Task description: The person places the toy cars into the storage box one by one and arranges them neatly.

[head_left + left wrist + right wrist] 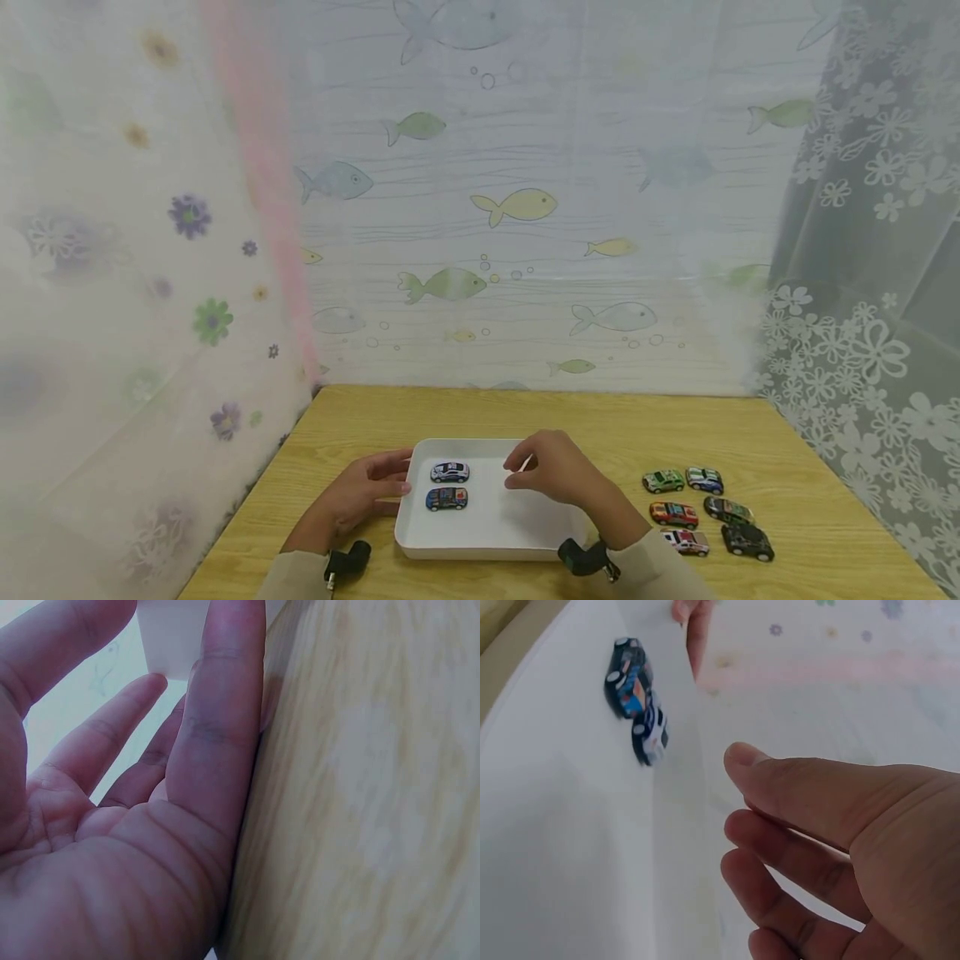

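My left hand [360, 492] is at the left side of a white tray [487, 553], its fingertips right at the rim. In the left wrist view, the left fingers [217, 727] are fairly straight, one lying along the table beside the tray wall [172, 637]. Over the tray's right part hovers my right hand [558, 471], thumb and fingers loosely bent and apart, holding nothing. Inside the tray, on the left, a white-and-blue toy car [450, 472] sits behind a dark blue toy car [447, 499]; both also show in the right wrist view.
Right of the tray, several toy cars stand grouped on the wooden table [360, 417]: among them a green one [663, 481], a red-orange one [673, 514] and a black one [747, 542]. Patterned curtains [525, 250] hang behind and at both sides.
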`<control>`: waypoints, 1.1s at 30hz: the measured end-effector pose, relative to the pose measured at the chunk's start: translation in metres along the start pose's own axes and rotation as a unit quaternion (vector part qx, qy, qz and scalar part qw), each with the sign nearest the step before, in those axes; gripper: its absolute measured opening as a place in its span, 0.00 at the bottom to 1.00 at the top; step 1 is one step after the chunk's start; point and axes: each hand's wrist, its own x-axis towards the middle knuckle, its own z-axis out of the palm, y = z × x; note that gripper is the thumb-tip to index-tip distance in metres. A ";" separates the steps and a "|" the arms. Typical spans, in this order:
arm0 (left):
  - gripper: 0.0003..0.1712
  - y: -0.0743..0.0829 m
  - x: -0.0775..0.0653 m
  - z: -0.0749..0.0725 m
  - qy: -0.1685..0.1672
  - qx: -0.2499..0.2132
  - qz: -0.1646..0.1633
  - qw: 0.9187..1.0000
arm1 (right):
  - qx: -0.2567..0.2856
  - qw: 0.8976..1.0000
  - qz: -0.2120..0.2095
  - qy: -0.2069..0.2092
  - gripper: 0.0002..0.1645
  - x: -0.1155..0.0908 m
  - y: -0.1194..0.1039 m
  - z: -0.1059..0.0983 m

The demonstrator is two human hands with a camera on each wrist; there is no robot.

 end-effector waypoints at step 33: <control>0.43 0.000 0.001 0.000 0.007 0.003 -0.007 1.000 | -0.007 1.000 0.001 0.019 0.18 -0.082 0.076 -0.051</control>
